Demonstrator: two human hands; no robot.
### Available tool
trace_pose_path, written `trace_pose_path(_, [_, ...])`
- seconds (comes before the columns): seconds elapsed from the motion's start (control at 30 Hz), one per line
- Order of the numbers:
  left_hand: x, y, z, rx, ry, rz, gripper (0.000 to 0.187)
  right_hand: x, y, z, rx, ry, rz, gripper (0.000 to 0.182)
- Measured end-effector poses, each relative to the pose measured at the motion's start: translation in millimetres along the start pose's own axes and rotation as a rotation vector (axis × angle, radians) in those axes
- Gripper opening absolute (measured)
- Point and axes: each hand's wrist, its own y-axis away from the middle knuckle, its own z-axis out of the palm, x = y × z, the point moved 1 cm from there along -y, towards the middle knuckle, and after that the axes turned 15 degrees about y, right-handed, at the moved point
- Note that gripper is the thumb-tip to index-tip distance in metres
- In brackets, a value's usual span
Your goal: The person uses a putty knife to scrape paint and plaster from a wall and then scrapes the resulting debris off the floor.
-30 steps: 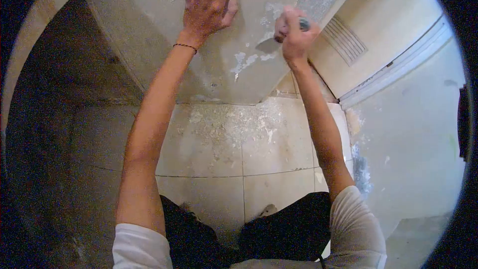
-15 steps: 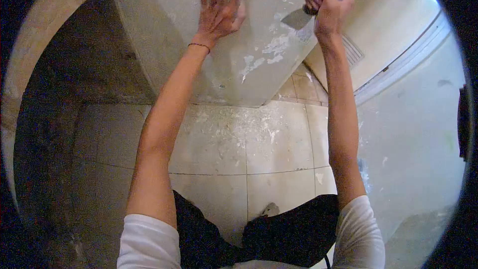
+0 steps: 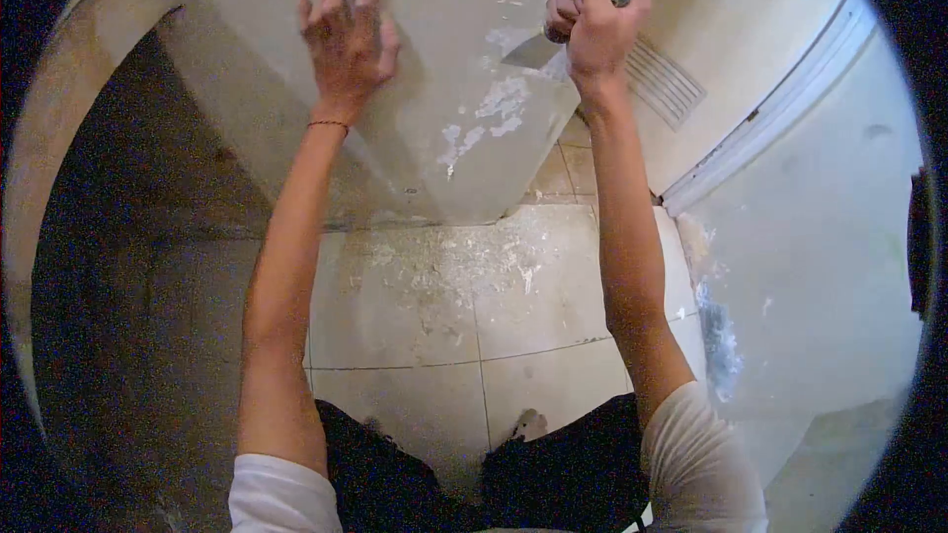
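In my right hand point(image 3: 598, 30) is a putty knife point(image 3: 529, 52) with a dark handle, my fingers wrapped round it. Its flat metal blade points left and lies at the grey-green painted wall point(image 3: 434, 0). Just below the blade is a whitish patch of chipped paint point(image 3: 504, 104) with ragged edges. My left hand point(image 3: 348, 39) rests against the same wall further left, fingers spread, holding nothing.
Paint flakes point(image 3: 444, 262) litter the tiled floor point(image 3: 395, 395) below the wall. To the right are a cream door point(image 3: 741, 30) with a slatted vent point(image 3: 667, 84) and another pale wall point(image 3: 820, 266). A dark recess point(image 3: 148, 168) lies at left.
The camera view has shifted, so both hands and the wall appear further left and more of the door vent shows. The putty knife stays in my right hand, near the chipped patch.
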Motion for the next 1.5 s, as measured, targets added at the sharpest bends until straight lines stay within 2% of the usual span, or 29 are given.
trace_pose_path(0.1, [-4, 2, 4, -0.001, -0.033, 0.005, 0.073, -33, 1, -1, -0.002, -0.018, -0.246, 0.043])
trace_pose_path(0.13, [-4, 3, 4, 0.004, -0.045, 0.006, 0.073, -24, 2, 12, 0.002, -0.019, -0.236, 0.043])
trace_pose_path(0.2, [-3, 4, 3, -0.006, -0.038, 0.006, 0.072, -2, 5, 48, 0.773, 0.604, -0.232, 0.044])
trace_pose_path(0.23, [-3, 2, 4, -0.001, -0.033, 0.010, 0.072, 8, 12, 12, 0.133, 0.187, -0.317, 0.038])
trace_pose_path(0.33, [-3, 0, 4, 0.022, -0.007, 0.023, 0.070, 25, 17, 5, 0.192, 0.251, -0.258, 0.033])
trace_pose_path(0.37, [-5, 1, 5, 0.019, -0.015, 0.022, 0.070, 22, 23, -3, 0.041, -0.071, -0.140, 0.034])
trace_pose_path(0.4, [-5, 1, 6, 0.025, -0.035, 0.035, 0.070, 9, 24, -5, 0.032, -0.077, -0.135, 0.034])
trace_pose_path(0.47, [-2, 2, 4, 0.025, -0.059, 0.033, 0.070, -17, 25, -11, 0.027, -0.209, -0.311, 0.037])
trace_pose_path(0.5, [1, -2, 4, 0.031, -0.052, 0.058, 0.069, -42, 32, -2, 0.136, -0.052, -0.158, 0.043])
trace_pose_path(0.53, [4, -4, 5, 0.038, -0.041, 0.088, 0.068, -26, 28, -4, 0.140, -0.049, -0.152, 0.043])
trace_pose_path(0.6, [2, -3, 7, 0.048, -0.046, 0.099, 0.067, 6, 18, -3, 0.079, 0.252, -0.391, 0.042])
trace_pose_path(0.63, [-2, -2, 8, 0.060, -0.057, 0.112, 0.066, 10, 22, -2, 0.074, 0.063, -0.183, 0.042])
trace_pose_path(0.67, [-5, -3, 9, 0.056, -0.054, 0.120, 0.066, 14, 22, -5, 0.084, 0.060, -0.182, 0.042])
trace_pose_path(0.73, [-7, -3, 7, 0.067, -0.053, 0.126, 0.065, 22, 21, -8, 0.146, 0.134, -0.417, 0.029])
trace_pose_path(0.97, [2, -3, 5, 0.038, -0.075, 0.096, 0.065, 22, 22, -8, 0.069, 0.035, -0.114, 0.042])
trace_pose_path(1.0, [0, -4, 6, 0.054, -0.063, 0.115, 0.065, 18, 23, -9, 0.074, 0.032, -0.118, 0.042])
trace_pose_path(1.07, [-8, -3, 6, 0.075, -0.060, 0.133, 0.066, 6, 26, -13, 0.060, 0.059, -0.309, 0.042])
trace_pose_path(1.2, [4, -2, 5, 0.049, -0.051, 0.095, 0.066, 2, 21, -22, -0.014, -0.063, -0.259, 0.041])
trace_pose_path(1.27, [4, -6, 6, 0.064, -0.037, 0.088, 0.066, 9, 16, -22, 0.159, 0.383, -0.447, 0.042])
trace_pose_path(1.3, [1, -7, 6, 0.061, -0.044, 0.104, 0.067, 1, 17, -21, 0.161, 0.385, -0.451, 0.042])
trace_pose_path(1.37, [-3, -4, 9, 0.055, -0.045, 0.124, 0.067, -16, 20, -21, 0.153, 0.281, -0.305, 0.041])
trace_pose_path(1.4, [-4, -5, 10, 0.062, -0.055, 0.123, 0.067, -24, 21, -22, 0.155, 0.281, -0.309, 0.041])
trace_pose_path(1.5, [0, -1, 7, 0.058, -0.075, 0.090, 0.068, -36, 19, -29, 0.129, -0.014, -0.359, 0.039])
